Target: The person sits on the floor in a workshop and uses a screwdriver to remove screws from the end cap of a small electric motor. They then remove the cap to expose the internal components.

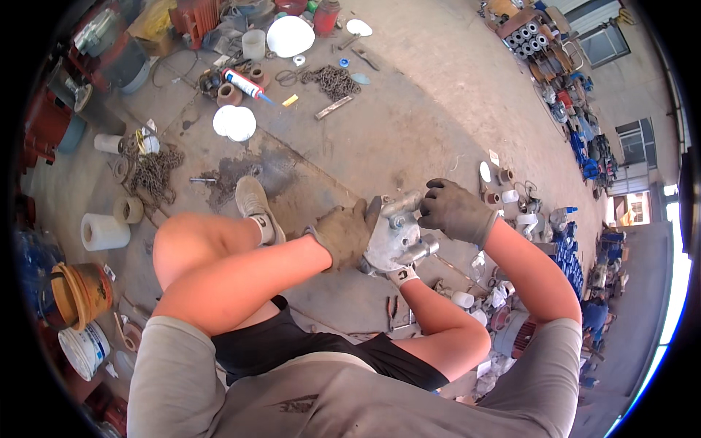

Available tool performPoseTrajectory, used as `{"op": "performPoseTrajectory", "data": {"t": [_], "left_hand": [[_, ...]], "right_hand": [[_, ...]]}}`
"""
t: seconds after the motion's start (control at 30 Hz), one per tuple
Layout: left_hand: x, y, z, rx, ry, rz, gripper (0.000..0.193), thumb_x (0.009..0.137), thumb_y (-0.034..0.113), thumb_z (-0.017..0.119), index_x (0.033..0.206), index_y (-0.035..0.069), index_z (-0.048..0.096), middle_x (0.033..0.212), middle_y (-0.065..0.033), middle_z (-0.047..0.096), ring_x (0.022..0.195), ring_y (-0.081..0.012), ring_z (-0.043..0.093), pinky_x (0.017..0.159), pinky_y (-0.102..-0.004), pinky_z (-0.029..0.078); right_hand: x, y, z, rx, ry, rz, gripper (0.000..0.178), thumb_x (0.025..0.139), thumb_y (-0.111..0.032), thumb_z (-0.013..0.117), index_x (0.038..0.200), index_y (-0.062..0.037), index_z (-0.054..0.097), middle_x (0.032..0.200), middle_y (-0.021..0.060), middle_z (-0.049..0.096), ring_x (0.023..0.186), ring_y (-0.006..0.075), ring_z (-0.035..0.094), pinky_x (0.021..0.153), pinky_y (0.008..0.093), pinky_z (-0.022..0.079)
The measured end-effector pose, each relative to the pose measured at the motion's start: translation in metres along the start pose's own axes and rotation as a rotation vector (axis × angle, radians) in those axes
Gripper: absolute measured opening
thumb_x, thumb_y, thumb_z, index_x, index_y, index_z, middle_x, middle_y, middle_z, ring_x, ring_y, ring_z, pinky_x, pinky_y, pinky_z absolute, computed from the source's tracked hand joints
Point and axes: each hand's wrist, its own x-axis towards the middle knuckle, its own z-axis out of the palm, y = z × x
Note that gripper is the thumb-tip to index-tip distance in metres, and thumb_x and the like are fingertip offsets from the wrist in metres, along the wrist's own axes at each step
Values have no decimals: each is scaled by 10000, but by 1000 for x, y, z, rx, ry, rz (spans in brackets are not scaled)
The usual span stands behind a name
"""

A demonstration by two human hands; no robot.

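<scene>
A grey cast-metal housing (385,244) with stubby tube-like projections and a bolt on its face sits between my legs, near my right shoe. My left hand (345,235), in a dirty work glove, grips its left side, with the thumb near the top edge. On the other side, my gloved right hand (458,212) has its fingers curled against the end of the upper projection; its fingertips are partly hidden. A second, shinier projection (418,250) points right, below that hand. The housing's underside is hidden.
Pliers (392,312) lie on the floor below the housing. Ahead are a sealant cartridge (247,84), a chain pile (332,82) and a white hard hat (290,36). Buckets (84,349) and a white roll (104,231) stand left. Blue machine parts (568,255) line the right.
</scene>
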Motion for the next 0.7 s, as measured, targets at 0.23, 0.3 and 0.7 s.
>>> {"op": "performPoseTrajectory", "data": {"t": [0.23, 0.3, 0.7], "left_hand": [[-1, 2, -14, 25, -69, 8, 1128, 901, 228, 833, 1743, -143, 181, 1454, -326, 576, 1177, -455, 764, 970, -480, 657], [1, 1, -15, 40, -94, 21, 1242, 850, 292, 910, 1734, -167, 169, 1551, -356, 537, 1194, -429, 766, 1008, -447, 628], [4, 0, 0, -5, -58, 17, 1250, 844, 281, 918, 1740, -154, 163, 1616, -380, 492, 1304, -465, 713, 1095, -471, 595]], "right_hand": [[-1, 8, 13, 117, 80, -12, 168, 893, -172, 751, 951, -259, 883, 1030, -5, 780, 1098, 262, 732, 1038, 408, 580], [-2, 12, 14, 223, 104, 32, 161, 882, -177, 758, 953, -246, 885, 1016, 7, 783, 1072, 268, 741, 1014, 411, 582], [-31, -9, 74, 688, 161, 363, 47, 920, -165, 836, 934, -121, 825, 1014, 95, 783, 990, 335, 752, 903, 466, 607]]}}
